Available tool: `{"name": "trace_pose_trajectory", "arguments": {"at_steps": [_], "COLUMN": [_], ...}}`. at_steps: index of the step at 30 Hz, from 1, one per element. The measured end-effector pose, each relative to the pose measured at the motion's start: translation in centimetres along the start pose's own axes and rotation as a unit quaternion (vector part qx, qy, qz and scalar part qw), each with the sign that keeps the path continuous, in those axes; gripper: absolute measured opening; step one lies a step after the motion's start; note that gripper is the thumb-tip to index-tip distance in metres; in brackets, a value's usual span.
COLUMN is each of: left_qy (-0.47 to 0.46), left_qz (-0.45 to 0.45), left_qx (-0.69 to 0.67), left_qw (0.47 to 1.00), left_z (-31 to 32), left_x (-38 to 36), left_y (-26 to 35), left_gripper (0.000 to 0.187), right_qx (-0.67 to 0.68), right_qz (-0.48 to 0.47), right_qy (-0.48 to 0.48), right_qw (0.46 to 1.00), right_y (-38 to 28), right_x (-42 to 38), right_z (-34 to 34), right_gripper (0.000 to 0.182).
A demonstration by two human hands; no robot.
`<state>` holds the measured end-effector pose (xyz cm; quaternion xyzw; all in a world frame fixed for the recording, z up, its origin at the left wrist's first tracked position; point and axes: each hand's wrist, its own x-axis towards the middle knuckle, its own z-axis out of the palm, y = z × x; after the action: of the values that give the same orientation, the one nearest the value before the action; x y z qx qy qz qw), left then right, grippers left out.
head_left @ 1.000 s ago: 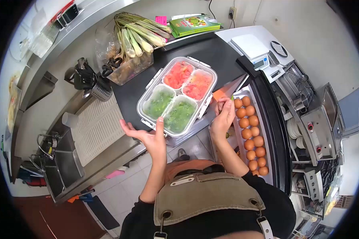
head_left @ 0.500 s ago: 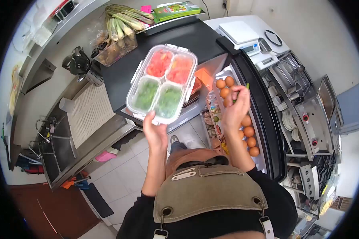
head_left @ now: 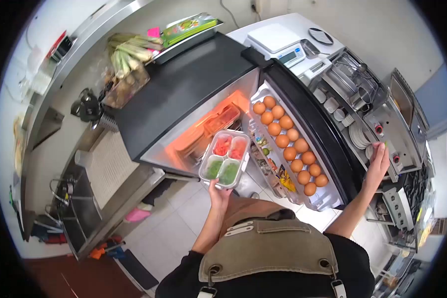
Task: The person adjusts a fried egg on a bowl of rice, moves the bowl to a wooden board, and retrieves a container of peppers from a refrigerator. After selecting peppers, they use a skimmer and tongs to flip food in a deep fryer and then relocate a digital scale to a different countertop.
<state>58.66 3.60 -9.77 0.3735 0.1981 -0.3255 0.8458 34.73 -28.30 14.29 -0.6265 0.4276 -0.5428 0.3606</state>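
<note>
My left hand grips the near edge of a clear divided food container in front of the open fridge. Two of its compartments hold chopped red pieces, and the two nearer ones hold chopped green pieces. Out to the right, past the fridge door, my right hand is closed in a pinch near the steel dish shelves. A small green piece shows at its fingertips; its kind cannot be made out.
Brown eggs fill a rack on the open fridge door, above shelves of small packets. An orange-lit fridge interior holds a red container. Lemongrass stalks lie on the dark fridge top. A scale stands behind.
My left hand has lowered the container toward the fridge opening. My right hand has moved from over the eggs out to the right, and the fridge door's eggs are now uncovered.
</note>
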Motion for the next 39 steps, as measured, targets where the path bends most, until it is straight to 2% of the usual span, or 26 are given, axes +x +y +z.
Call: {"name": "trace_pose_trajectory", "arguments": {"at_steps": [1, 2, 4, 5, 7, 9, 10, 11, 13, 14, 17, 19, 21, 25, 27, 28, 30, 31, 33, 34, 35, 37, 38, 39], "left_qy": [-0.019, -0.04, -0.054, -0.053, -0.056, -0.031, -0.052, -0.064, -0.032, 0.018, -0.018, 0.049, -0.025, -0.084, 0.034, -0.001, -0.077, -0.114, -0.241, -0.277, -0.291, -0.402, -0.458, -0.506], "left_qz": [-0.035, -0.072, -0.056, -0.033, -0.063, -0.03, -0.026, -0.048, -0.003, -0.007, -0.03, -0.069, -0.091, -0.141, -0.11, -0.137, -0.208, -0.25, -0.301, -0.299, -0.317, -0.383, -0.388, -0.375], "left_qx": [-0.033, -0.064, -0.04, -0.021, -0.027, -0.07, -0.09, -0.076, -0.123, -0.142, -0.154, -0.158, -0.113, 0.029, 0.219, 0.296, 0.43, 0.487, 0.601, 0.642, 0.676, 0.725, 0.729, 0.724], "left_qw": [0.999, 0.995, 0.996, 0.998, 0.996, 0.997, 0.994, 0.994, 0.992, 0.99, 0.987, 0.984, 0.989, 0.986, 0.969, 0.945, 0.875, 0.829, 0.7, 0.65, 0.598, 0.408, 0.331, 0.281], "left_z": [-0.3, -0.4, -1.1, -1.8, -2.2, -0.2, 0.2, 0.6, 1.9, 4.2, 1.5, 4.9, 3.6, 7.3, 8.4, 7.9, 2.3, 0.2, -1.7, -1.5, -3.4, -5.9, -7.3, -8.9], "left_x": [2.3, 4.8, 9.4, 11.8, 16.1, 18.0, 19.6, 21.2, 24.0, 23.2, 32.6, 33.8, 40.4, 39.1, 37.2, 36.5, 38.5, 38.7, 33.8, 28.4, 26.2, 21.2, 17.9, 13.8], "left_y": [-0.9, -1.8, -3.5, -4.5, -5.4, -6.1, -6.7, -7.1, -8.1, -7.6, -10.5, -9.6, -10.6, -8.2, -8.1, -8.4, -10.3, -11.3, -11.8, -11.2, -12.7, -14.0, -14.8, -15.7], "left_gripper": [0.043, 0.043, 0.044, 0.045, 0.048, 0.05, 0.054, 0.054, 0.055, 0.047, 0.038, 0.035, 0.027, 0.029, 0.026, 0.023, 0.018, 0.015, 0.017, 0.021, 0.034, 0.042, 0.042, 0.042], "right_qx": [-0.026, -0.058, -0.114, -0.164, -0.213, -0.159, -0.118, -0.125, -0.122, -0.112, -0.043, -0.006, 0.013, 0.059, 0.097, 0.118, 0.154, 0.175, 0.198, 0.202, 0.205, 0.223, 0.296, 0.362], "right_qz": [0.045, 0.048, 0.078, 0.04, -0.014, 0.085, 0.116, 0.13, 0.164, 0.166, 0.174, 0.198, 0.197, 0.182, 0.143, 0.123, 0.078, 0.099, 0.162, 0.198, 0.234, 0.296, 0.304, 0.325], "right_qy": [0.012, -0.009, -0.045, -0.012, 0.043, 0.046, 0.028, 0.018, 0.017, 0.041, 0.097, 0.134, 0.14, 0.179, 0.2, 0.212, 0.232, 0.239, 0.228, 0.181, 0.131, -0.015, -0.031, -0.063], "right_qw": [0.999, 0.997, 0.989, 0.986, 0.976, 0.982, 0.986, 0.983, 0.979, 0.979, 0.979, 0.971, 0.97, 0.965, 0.964, 0.962, 0.957, 0.95, 0.939, 0.942, 0.941, 0.929, 0.905, 0.871], "right_y": [0.5, 0.7, 1.0, 2.3, 2.7, 1.7, 1.7, 2.1, 0.7, 0.4, 0.4, 0.6, 0.1, -0.1, 0.1, 0.2, 0.4, -0.2, -1.7, -2.5, -3.5, -5.3, -6.5, -7.3], "right_x": [0.1, -0.4, -1.2, -1.6, -2.0, -1.9, -1.7, -1.6, -1.7, -1.8, -2.2, -2.5, -2.6, -3.9, -4.9, -5.4, -6.9, -7.5, -9.0, -10.0, -11.0, -13.0, -13.6, -14.8], "right_z": [-0.8, -1.0, -1.3, -1.5, -1.9, -2.1, -2.3, -2.5, -1.7, -1.4, -1.6, -1.8, -1.7, -1.6, -1.6, -1.5, -1.2, -1.1, -1.0, -1.0, -1.1, -1.2, -1.0, -2.5], "right_gripper": [0.029, 0.03, 0.032, 0.033, 0.033, 0.034, 0.035, 0.035, 0.035, 0.034, 0.033, 0.032, 0.032, 0.03, 0.028, 0.027, 0.026, 0.027, 0.029, 0.03, 0.031, 0.033, 0.033, 0.034]}}
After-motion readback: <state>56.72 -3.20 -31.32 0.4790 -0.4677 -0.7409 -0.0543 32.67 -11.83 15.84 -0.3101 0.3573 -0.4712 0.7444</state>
